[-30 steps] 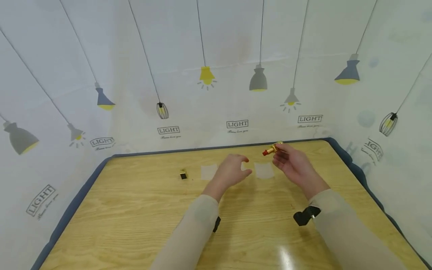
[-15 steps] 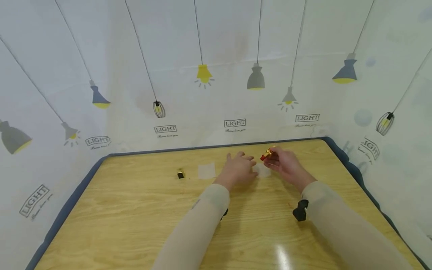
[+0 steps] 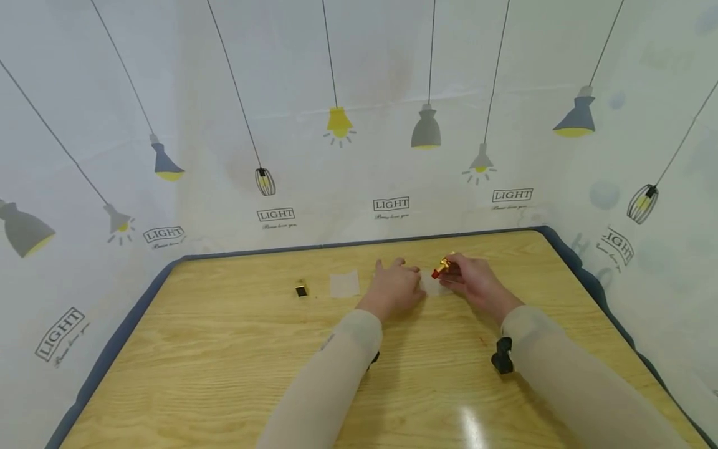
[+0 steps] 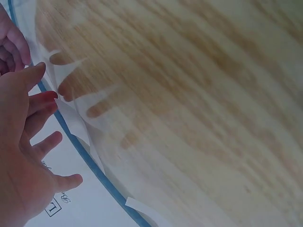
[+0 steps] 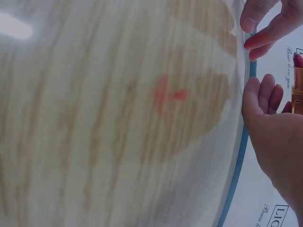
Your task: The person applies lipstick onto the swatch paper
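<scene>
A gold lipstick (image 3: 442,268) with a red tip is pinched in my right hand (image 3: 477,284), tip pointing down and left. Below it lies a white paper square (image 3: 432,288), partly covered by both hands. My left hand (image 3: 392,290) reaches to that square's left edge with fingers spread and nothing gripped; whether it presses the paper I cannot tell. A red stain marks one of its fingertips (image 4: 49,96) in the left wrist view. The right wrist view catches the lipstick (image 5: 298,90) at its edge, beyond the right hand (image 5: 279,137).
Another white paper square (image 3: 344,284) lies left of my left hand. Further left sits a small black and gold cap (image 3: 301,289). The wooden table (image 3: 224,349) ends at a blue edge against a lamp-printed wall covering (image 3: 359,168).
My left hand has moved right, its fingers spreading, to the right-hand paper. The right hand has brought the lipstick left and down over that square. The cap has stayed in place.
</scene>
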A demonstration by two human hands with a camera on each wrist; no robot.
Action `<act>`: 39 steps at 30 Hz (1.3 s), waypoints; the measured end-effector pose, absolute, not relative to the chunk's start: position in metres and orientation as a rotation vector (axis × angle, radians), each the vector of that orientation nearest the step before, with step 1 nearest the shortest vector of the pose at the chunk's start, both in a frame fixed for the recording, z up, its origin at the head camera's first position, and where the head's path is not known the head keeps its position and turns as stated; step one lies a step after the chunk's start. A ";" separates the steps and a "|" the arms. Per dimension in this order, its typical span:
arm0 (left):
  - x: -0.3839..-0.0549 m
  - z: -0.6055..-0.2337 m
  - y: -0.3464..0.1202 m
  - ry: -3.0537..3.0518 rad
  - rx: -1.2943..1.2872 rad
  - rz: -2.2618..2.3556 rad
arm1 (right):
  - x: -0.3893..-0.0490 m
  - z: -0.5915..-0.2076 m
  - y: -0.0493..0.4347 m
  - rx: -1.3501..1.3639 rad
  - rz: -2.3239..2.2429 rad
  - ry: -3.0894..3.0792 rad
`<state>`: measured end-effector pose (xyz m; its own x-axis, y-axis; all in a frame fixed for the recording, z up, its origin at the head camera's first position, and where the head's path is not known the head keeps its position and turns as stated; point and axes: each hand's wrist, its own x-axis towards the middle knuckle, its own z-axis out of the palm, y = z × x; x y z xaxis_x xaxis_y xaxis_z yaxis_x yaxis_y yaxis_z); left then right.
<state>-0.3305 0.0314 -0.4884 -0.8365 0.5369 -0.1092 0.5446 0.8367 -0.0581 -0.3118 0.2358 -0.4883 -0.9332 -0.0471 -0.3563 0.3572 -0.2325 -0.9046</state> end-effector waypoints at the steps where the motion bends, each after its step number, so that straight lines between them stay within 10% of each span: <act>1: -0.330 -0.488 0.031 2.926 0.864 -0.138 | -0.312 -0.489 0.236 0.368 -2.242 1.768; 39: -0.324 -0.483 0.031 2.937 0.785 -0.080 | -0.311 -0.494 0.218 0.160 -1.701 2.468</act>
<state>-0.3245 0.0314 -0.4828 -0.8622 0.4944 -0.1102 0.4997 0.8659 -0.0246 -0.3114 0.2182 -0.4939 -0.9845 0.0079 -0.1751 0.1664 0.3554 -0.9198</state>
